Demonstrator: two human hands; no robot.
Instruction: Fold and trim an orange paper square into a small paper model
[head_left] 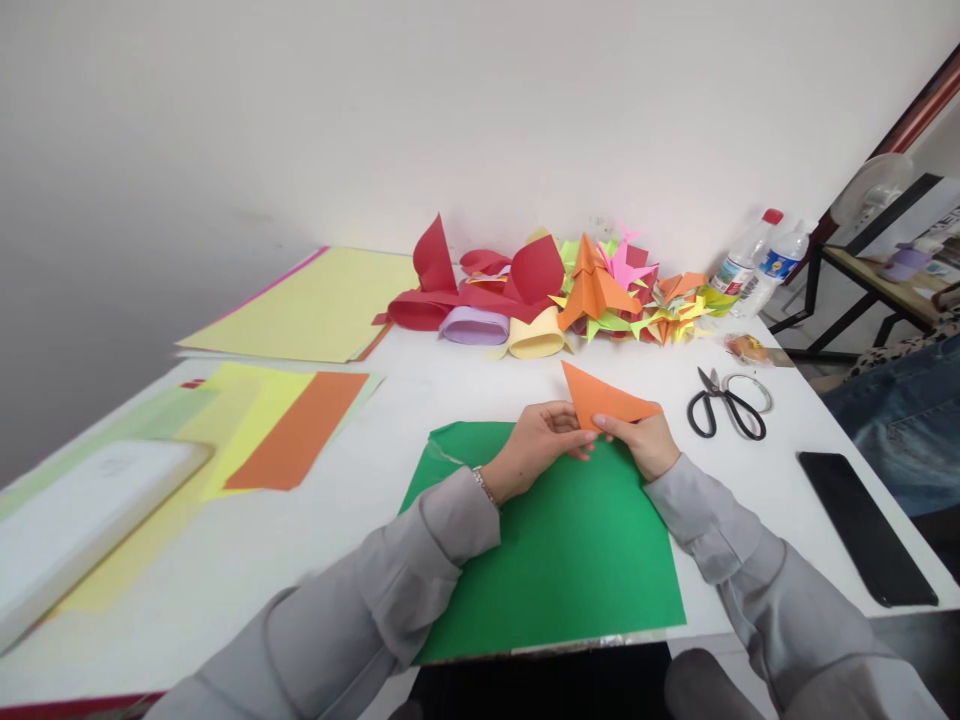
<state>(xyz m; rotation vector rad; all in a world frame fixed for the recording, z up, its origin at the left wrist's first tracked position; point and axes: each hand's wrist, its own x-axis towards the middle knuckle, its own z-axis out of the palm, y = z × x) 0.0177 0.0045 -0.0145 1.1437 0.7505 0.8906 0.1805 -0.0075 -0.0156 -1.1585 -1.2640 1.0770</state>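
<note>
A folded piece of orange paper (606,392), pointed at its upper left, is held up over the far edge of a green sheet (555,560). My right hand (641,437) pinches its lower edge between thumb and fingers. At the paper's lower left corner is my left hand (544,440), thumb and fingers closed on that corner. Part of the left fingers is hidden behind the paper. The green sheet lies flat on the white table under both hands.
Folded paper shapes (517,290) crowd the wall side. Scissors (724,405), a tape roll (750,393) and a black phone (862,525) lie right, bottles (772,265) behind. Leftward are coloured sheets (300,430), a yellow stack (315,300) and a white slab (97,530).
</note>
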